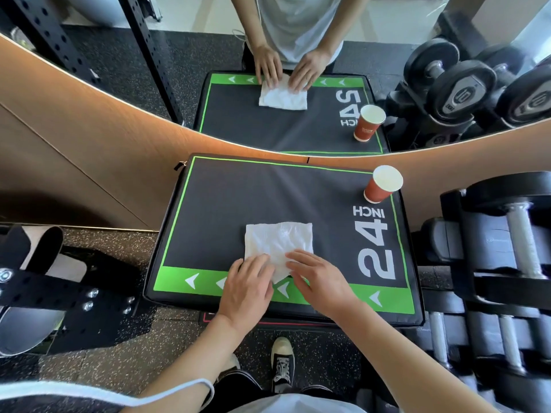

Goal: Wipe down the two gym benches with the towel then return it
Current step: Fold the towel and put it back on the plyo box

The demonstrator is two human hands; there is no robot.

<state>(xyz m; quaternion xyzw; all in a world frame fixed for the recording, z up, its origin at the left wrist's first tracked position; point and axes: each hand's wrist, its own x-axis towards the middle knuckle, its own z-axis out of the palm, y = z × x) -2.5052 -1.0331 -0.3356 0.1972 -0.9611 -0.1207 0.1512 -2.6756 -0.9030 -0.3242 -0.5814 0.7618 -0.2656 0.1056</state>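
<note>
We see a wide mirror (125, 93) on the wood-panelled wall behind the bench (226, 201), showing the bench top and both hands again in reflection. The bench is a black padded box top with a green border, white arrows along its near edge and "24 INCH" printed along its right side. A rack of dumbbells (504, 248) stands just right of the bench. The white towel (277, 242) lies flat on the bench near the middle of its near edge. Our left hand (247, 290) rests on the towel's near left corner with fingers spread flat, and our right hand (320, 278) presses its near right corner with straight fingers. A red paper cup (383, 184) stands upright at the bench's far right corner.
</note>
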